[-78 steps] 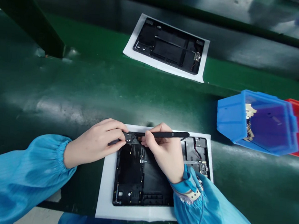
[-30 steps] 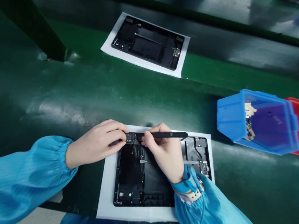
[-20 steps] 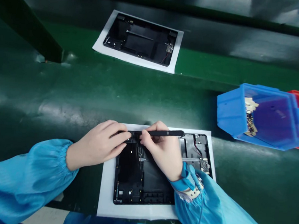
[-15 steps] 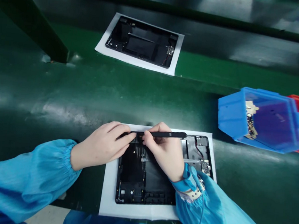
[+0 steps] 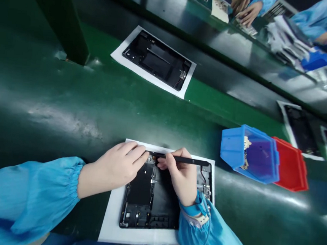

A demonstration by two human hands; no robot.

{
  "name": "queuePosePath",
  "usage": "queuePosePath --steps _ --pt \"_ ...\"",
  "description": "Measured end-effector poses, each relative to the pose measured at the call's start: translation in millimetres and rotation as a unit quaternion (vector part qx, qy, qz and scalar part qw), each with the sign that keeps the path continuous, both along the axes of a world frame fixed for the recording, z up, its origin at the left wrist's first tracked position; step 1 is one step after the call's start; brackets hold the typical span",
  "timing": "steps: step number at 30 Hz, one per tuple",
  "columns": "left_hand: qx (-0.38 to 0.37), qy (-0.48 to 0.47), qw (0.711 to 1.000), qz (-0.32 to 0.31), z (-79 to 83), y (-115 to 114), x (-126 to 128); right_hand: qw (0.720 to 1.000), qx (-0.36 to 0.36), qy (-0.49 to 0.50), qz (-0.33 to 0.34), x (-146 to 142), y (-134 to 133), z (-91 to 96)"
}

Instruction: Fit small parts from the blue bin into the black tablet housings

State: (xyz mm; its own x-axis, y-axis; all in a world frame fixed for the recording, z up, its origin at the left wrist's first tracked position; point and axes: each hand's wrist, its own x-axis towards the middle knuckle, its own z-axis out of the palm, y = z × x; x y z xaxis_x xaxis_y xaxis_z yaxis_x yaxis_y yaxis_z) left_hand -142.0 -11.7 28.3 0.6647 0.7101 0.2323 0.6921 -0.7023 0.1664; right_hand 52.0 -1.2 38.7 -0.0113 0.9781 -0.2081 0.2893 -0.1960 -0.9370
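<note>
Head view: right grip (image 5: 179, 175) pinched on slim black tool (image 5: 191, 160); left grip (image 5: 116, 168) at upper edge of tablet housing (image 5: 164, 199), closure and hold unclear. Housing, on white sheet (image 5: 112, 217), judged light, stiff; hold by rim.

The single head view looks forward and steeply down from above and behind the left grip (image 5: 116, 170) and right grip (image 5: 181, 175), fairly near, tilted, with the desk (image 5: 102, 98) stretching beyond them.
</note>
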Motion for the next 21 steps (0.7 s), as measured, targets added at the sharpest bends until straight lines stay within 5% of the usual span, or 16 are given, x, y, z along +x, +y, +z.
queuePosePath --steps 21 --pt "-0.035 -0.031 0.999 -0.003 -5.0 -1.5 -3.4 0.999 0.041 -0.004 0.006 3.5 -6.3 -4.2"
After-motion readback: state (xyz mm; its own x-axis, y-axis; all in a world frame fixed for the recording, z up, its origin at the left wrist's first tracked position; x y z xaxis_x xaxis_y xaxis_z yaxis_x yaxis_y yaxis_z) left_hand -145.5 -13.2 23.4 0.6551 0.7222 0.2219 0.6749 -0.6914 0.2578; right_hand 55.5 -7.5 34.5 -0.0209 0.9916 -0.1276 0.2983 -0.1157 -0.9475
